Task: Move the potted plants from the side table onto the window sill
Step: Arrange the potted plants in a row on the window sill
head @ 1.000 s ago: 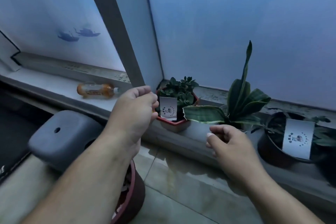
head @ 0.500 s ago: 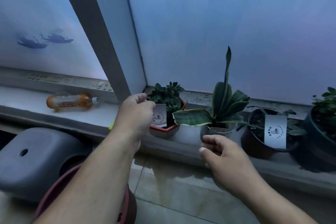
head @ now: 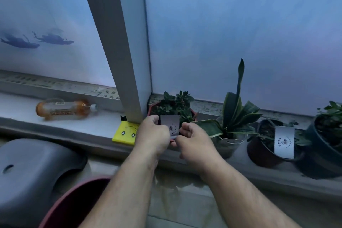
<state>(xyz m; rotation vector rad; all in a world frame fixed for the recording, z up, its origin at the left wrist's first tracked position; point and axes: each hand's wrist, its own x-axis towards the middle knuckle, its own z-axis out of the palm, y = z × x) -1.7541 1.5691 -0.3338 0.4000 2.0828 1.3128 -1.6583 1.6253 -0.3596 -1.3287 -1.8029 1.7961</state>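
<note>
Both hands have closed in on the red pot (head: 171, 109) since a moment ago. The left hand (head: 152, 136) and right hand (head: 194, 141) pinch its white tag (head: 170, 123) from either side. The pot sits on the sill (head: 83, 126) against the frame post (head: 118, 42), a yellow pad (head: 125, 133) just left, a snake plant (head: 233, 114) just right.

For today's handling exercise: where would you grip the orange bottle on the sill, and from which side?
Grip the orange bottle around its middle, coming from above. It lies on its side along the window sill, cap to the right, so its round body is exposed on top.
</note>
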